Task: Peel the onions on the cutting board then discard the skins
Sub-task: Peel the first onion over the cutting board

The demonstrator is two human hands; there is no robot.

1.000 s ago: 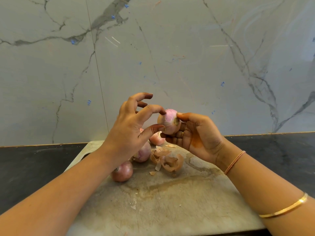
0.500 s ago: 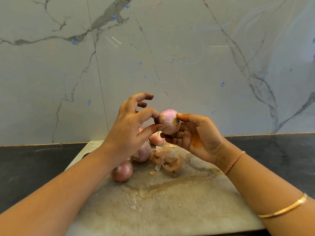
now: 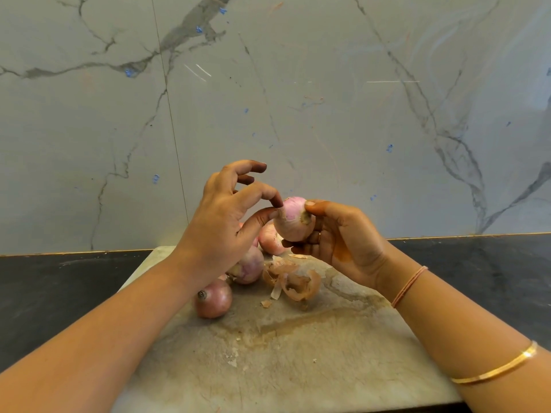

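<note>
Closing since a second ago, the left hand's (image 3: 220,231) thumb and forefinger now meet on the held onion (image 3: 290,222), pinching what may be a last shred of skin. Its other fingers are curled and free. The right hand (image 3: 343,239) cups that mostly bare pink onion above the far middle of the cutting board (image 3: 298,368), thumb on its root end. On the board's far left, the nearest onion (image 3: 213,298) is still brown-skinned and two paler onions (image 3: 247,268) lie behind it. The peeled skins (image 3: 293,283) lie heaped mid-board, not yet discarded. I judge the task roughly half done.
</note>
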